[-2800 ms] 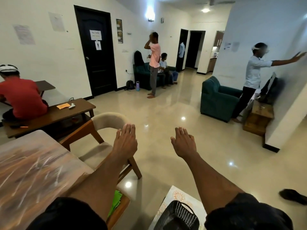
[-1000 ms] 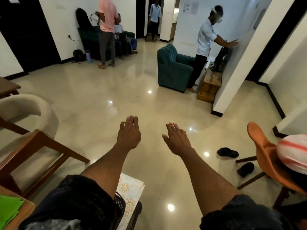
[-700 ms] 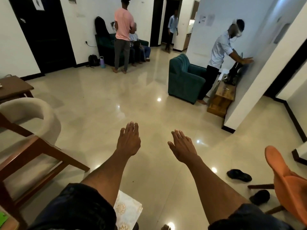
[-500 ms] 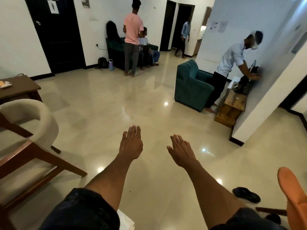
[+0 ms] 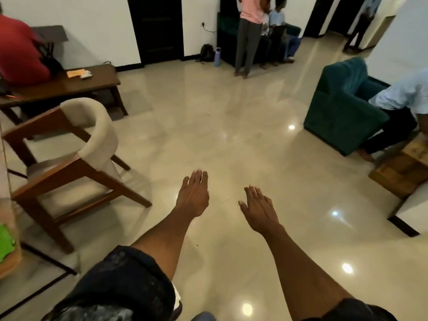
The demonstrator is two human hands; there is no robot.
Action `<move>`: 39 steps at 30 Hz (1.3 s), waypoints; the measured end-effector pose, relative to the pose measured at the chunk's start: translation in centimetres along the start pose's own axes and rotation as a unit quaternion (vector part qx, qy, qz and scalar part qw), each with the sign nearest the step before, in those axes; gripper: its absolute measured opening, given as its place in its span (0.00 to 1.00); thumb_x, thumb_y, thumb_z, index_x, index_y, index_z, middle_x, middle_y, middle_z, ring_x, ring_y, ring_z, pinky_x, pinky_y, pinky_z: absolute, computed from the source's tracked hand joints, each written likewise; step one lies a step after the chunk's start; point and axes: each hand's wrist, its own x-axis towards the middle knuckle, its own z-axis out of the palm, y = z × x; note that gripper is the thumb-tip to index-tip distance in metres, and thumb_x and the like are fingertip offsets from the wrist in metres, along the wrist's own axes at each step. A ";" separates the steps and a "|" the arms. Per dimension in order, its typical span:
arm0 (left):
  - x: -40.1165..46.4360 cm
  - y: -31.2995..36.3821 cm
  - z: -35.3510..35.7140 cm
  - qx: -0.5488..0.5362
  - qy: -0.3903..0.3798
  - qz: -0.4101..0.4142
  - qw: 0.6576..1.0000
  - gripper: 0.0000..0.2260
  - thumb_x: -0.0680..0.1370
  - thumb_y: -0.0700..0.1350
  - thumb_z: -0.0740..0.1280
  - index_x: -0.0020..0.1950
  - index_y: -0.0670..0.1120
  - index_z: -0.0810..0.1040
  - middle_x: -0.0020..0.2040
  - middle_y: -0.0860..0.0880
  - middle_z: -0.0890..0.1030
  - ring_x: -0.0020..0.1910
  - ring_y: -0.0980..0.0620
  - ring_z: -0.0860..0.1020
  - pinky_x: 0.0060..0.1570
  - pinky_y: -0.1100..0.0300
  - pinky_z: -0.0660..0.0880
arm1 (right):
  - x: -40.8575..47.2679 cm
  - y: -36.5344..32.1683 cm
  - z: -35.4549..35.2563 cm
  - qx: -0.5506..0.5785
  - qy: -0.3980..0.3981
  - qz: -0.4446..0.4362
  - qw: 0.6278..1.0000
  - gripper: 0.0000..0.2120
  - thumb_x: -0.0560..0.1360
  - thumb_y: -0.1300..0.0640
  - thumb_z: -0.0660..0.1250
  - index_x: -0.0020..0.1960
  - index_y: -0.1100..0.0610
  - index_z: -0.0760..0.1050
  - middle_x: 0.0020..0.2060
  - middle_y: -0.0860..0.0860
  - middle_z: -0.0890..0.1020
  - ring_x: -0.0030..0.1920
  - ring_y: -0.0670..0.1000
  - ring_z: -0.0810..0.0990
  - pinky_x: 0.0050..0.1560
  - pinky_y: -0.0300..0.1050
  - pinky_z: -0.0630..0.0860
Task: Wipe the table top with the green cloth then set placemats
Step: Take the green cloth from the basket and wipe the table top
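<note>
Glossy floor tiles (image 5: 208, 126), cushioned chair (image 5: 76, 147), green armchair (image 5: 342, 107), green cloth (image 5: 5, 242) at left edge

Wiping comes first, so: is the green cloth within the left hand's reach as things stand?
Probably not yet. The left hand is held out over bare floor, while the green cloth lies far off at the frame's left edge.

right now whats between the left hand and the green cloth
In the head view, the wooden chair with its cream backrest stands between the left hand and the green cloth at the far left edge, with bare floor around it.
</note>
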 end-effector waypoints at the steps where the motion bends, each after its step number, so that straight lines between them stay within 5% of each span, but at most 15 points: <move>1: 0.5 -0.1 0.3 0.002 -0.004 -0.004 1.000 0.29 0.87 0.48 0.55 0.84 0.40 0.49 0.85 0.41 0.52 0.85 0.44 0.51 0.80 0.47 0.54 | 0.5 0.3 0.4 0.002 -0.009 -0.006 1.000 0.29 0.89 0.44 0.48 0.84 0.58 0.53 0.85 0.56 0.54 0.85 0.55 0.49 0.81 0.54 0.55; 8: 5.4 -1.7 1.4 -0.015 -0.018 -0.066 0.998 0.30 0.87 0.49 0.56 0.85 0.40 0.49 0.86 0.41 0.52 0.85 0.44 0.50 0.81 0.48 0.54 | 7.4 1.8 0.3 -0.014 -0.025 -0.047 0.998 0.36 0.83 0.40 0.38 0.84 0.57 0.53 0.85 0.56 0.54 0.85 0.55 0.50 0.80 0.53 0.56; 24: 17.5 -13.2 -1.2 -0.059 0.001 -0.209 0.976 0.30 0.87 0.49 0.55 0.85 0.40 0.48 0.86 0.41 0.52 0.85 0.44 0.50 0.81 0.47 0.53 | 29.6 -7.4 -2.4 -0.030 -0.029 -0.197 0.980 0.27 0.88 0.44 0.50 0.82 0.57 0.58 0.84 0.57 0.57 0.85 0.56 0.53 0.79 0.53 0.59; 39: 19.1 -31.8 -5.3 -0.138 0.056 -0.451 0.880 0.29 0.88 0.45 0.53 0.86 0.41 0.43 0.86 0.42 0.47 0.86 0.44 0.45 0.83 0.43 0.45 | 49.5 -29.5 -3.7 -0.037 -0.058 -0.433 0.899 0.27 0.88 0.46 0.53 0.83 0.58 0.57 0.83 0.57 0.60 0.84 0.57 0.56 0.79 0.55 0.61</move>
